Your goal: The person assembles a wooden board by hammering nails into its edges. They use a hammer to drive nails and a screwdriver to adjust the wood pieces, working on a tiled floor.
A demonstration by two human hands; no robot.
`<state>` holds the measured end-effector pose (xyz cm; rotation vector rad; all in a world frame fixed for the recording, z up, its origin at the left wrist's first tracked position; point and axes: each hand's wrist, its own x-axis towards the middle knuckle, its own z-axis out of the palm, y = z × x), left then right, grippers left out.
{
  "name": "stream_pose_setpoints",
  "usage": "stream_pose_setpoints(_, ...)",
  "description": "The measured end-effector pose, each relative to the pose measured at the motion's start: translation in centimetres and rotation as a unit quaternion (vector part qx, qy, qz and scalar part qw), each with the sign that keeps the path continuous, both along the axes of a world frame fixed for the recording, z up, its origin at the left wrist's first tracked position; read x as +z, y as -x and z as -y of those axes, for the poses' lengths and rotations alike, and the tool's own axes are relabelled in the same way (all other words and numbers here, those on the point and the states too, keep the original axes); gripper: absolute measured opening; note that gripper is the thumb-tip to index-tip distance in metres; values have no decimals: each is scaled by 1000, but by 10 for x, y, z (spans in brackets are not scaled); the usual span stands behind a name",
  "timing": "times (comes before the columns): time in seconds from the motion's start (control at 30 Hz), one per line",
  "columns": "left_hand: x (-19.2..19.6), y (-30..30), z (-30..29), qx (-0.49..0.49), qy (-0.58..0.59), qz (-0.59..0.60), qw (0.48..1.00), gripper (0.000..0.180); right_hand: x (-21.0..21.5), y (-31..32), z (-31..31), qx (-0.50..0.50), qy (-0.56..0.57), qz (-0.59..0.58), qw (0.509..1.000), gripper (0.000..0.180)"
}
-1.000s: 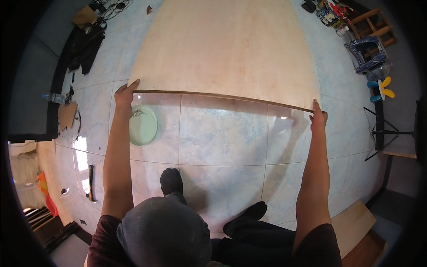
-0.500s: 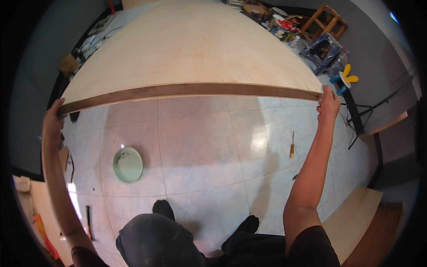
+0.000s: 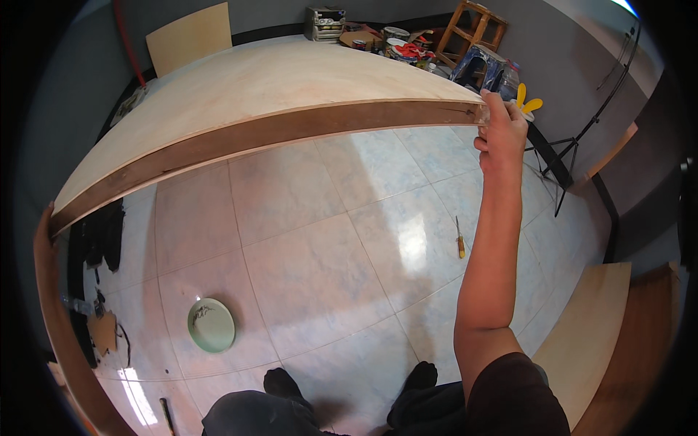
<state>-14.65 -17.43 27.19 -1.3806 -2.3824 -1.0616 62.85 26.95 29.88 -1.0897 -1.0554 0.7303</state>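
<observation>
A large, pale plywood panel (image 3: 291, 76) with a brown wooden edge strip along its near side spans the view, raised off the floor at this end. My right hand (image 3: 503, 131) grips its near right corner, thumb on top and fingers curled round the edge. At the near left corner my left hand (image 3: 45, 225) holds the panel; most of its fingers are hidden behind the edge. My left arm is reached far out to the side, and my right arm is stretched forward.
On the tiled floor are a pale green bowl (image 3: 211, 325) with small dark pieces inside, a screwdriver (image 3: 460, 240) and a dark-handled tool (image 3: 166, 416). Clutter including a wooden stool (image 3: 472, 33) stands at the far right, near a black tripod (image 3: 563, 156). Boards (image 3: 589, 327) lie at lower right.
The panel's near edge has tilted in view, its left end lower and its right end higher, showing more of the edge strip. Both hands still hold its corners. My view has shifted too.
</observation>
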Motion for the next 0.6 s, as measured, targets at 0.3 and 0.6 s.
stream_pose_setpoints(0.3, 19, -19, -15, 116, -27, 142, 983, 58, 5, 17, 12, 6, -13, -15, 1000, 31)
stream_pose_setpoints(0.6, 25, -82, -37, 111, -108, 120, 981, 73, -2, 8, -1, 0, -30, -22, 999, 39)
